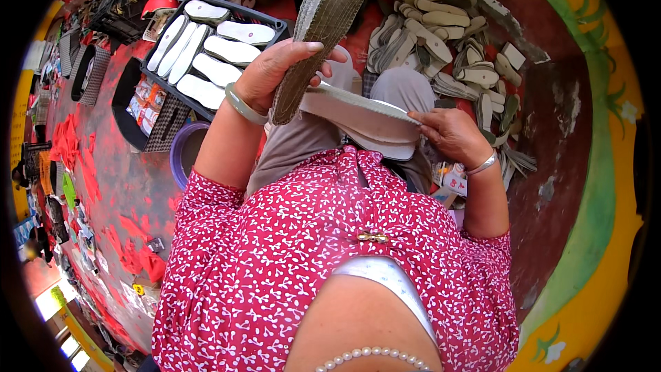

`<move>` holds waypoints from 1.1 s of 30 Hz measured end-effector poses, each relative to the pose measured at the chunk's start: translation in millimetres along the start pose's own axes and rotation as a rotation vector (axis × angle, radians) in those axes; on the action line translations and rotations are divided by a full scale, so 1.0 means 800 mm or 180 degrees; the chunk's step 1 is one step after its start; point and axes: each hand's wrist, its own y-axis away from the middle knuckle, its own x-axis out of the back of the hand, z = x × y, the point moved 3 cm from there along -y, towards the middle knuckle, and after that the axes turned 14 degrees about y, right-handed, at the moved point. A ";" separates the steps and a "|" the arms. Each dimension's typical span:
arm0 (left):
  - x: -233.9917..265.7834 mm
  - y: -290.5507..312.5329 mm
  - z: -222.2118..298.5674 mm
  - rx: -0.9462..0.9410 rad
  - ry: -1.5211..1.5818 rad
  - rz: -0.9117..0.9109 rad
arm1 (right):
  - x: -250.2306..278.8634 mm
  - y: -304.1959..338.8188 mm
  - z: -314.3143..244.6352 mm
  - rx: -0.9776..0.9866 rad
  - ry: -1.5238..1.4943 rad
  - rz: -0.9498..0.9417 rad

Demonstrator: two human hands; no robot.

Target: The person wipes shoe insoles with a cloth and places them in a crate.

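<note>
Above the grey trousers [292, 145], left hand [281, 72] and right hand [451, 139] apart, each clamped on footwear parts.
Left thumb and fingers grip opposite faces of a brown stitched shoe sole [327, 21], which hides part of the white sole [365, 114] whose end the right fingers pinch. Ahead lie a black crate [172, 89] of white insoles [232, 49], left, and a sole heap [430, 38], right. Left forearm reaches forward; right elbow bends inward.

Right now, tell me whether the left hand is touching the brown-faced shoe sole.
Touching. The head view shows the left hand gripping the brown-faced shoe sole, its thumb lying across that face.
</note>
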 end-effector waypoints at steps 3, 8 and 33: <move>0.001 0.000 0.011 -0.0077 -0.0138 -0.0061 | 0.016 -0.002 0.000 -0.0133 0.0497 0.0358; 0.001 0.000 0.033 -0.0187 -0.0175 -0.0128 | 0.062 0.002 -0.004 -0.0143 0.0716 0.0836; -0.025 -0.046 -0.033 0.1140 -0.2036 -0.1259 | 0.058 -0.013 0.022 -0.0769 -0.2628 0.1215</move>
